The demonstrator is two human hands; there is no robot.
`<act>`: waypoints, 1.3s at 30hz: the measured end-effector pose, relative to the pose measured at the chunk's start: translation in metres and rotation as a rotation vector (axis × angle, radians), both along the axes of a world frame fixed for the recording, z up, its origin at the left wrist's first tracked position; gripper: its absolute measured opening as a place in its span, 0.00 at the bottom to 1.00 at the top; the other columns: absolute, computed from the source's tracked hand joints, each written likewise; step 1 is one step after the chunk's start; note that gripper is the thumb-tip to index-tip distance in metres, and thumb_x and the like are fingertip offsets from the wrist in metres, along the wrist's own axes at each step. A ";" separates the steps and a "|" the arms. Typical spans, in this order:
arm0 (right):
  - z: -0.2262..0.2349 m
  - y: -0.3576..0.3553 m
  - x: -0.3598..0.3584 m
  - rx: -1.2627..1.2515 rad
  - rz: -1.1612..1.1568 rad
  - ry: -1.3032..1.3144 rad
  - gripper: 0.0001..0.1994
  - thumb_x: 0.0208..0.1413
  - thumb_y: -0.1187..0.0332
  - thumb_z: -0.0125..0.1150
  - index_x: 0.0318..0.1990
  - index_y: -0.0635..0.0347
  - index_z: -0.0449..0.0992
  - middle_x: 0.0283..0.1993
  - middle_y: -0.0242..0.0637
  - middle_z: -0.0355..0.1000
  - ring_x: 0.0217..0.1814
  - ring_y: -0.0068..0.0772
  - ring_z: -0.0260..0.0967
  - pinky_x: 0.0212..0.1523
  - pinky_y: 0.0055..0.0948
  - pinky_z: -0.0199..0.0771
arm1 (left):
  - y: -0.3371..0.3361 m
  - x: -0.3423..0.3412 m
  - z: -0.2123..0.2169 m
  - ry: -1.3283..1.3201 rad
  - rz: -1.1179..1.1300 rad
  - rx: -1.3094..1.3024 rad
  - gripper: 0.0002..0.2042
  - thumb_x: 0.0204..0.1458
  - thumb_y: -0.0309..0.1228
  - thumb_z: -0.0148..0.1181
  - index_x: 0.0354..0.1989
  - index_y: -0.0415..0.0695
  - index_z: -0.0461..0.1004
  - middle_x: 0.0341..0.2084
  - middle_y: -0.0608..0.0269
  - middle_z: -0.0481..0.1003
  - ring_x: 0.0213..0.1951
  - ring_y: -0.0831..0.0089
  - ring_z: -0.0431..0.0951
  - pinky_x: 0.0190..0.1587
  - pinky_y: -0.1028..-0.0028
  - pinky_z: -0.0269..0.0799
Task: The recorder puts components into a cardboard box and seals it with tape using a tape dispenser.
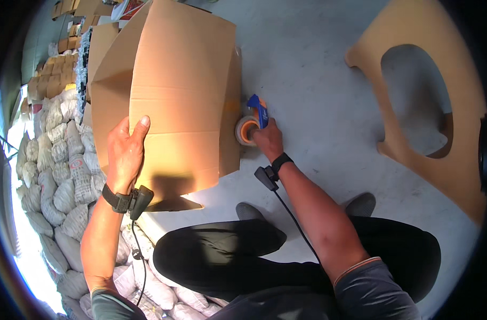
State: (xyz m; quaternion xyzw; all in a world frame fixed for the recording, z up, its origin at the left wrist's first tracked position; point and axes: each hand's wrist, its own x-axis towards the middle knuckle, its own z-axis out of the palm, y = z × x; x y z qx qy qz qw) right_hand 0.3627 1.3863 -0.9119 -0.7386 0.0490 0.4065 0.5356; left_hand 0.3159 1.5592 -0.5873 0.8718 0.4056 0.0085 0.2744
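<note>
Your left hand [125, 154] lies flat on the cardboard box [171, 90]; your right hand [267, 140] grips the tape dispenser [252, 124] against the box's right side

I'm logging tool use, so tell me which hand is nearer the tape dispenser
Right. The right hand grips the tape dispenser against the cardboard box's side; the left hand lies flat on the box's face, well to the dispenser's left.
</note>
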 end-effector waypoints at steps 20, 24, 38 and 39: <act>0.016 -0.107 -0.109 -0.020 -0.086 0.174 0.27 0.50 0.66 0.68 0.58 0.61 0.70 0.47 0.53 0.78 0.51 0.57 0.78 0.55 0.47 0.76 | 0.032 0.114 -0.004 -0.091 0.015 -0.241 0.17 0.66 0.34 0.60 0.52 0.30 0.77 0.44 0.57 0.82 0.42 0.73 0.80 0.49 0.72 0.75; 0.009 -0.107 -0.112 -0.026 -0.122 0.123 0.26 0.50 0.67 0.67 0.58 0.60 0.70 0.47 0.52 0.78 0.52 0.57 0.78 0.55 0.47 0.76 | 0.016 0.128 -0.010 -0.090 0.037 -0.280 0.17 0.66 0.34 0.60 0.51 0.30 0.78 0.42 0.57 0.82 0.41 0.73 0.80 0.47 0.72 0.76; 0.005 -0.083 -0.119 0.019 -0.187 0.194 0.27 0.50 0.69 0.67 0.59 0.60 0.70 0.49 0.50 0.79 0.54 0.51 0.79 0.57 0.44 0.76 | -0.038 0.130 -0.029 -0.171 -0.015 -0.445 0.21 0.70 0.40 0.54 0.56 0.31 0.74 0.47 0.56 0.81 0.44 0.73 0.80 0.47 0.72 0.76; 0.000 -0.081 -0.122 0.038 -0.207 0.170 0.27 0.50 0.69 0.68 0.59 0.61 0.70 0.49 0.50 0.79 0.54 0.52 0.79 0.57 0.43 0.76 | -0.041 0.130 -0.024 -0.151 -0.048 -0.543 0.22 0.71 0.41 0.52 0.59 0.32 0.73 0.49 0.56 0.80 0.46 0.73 0.80 0.48 0.71 0.76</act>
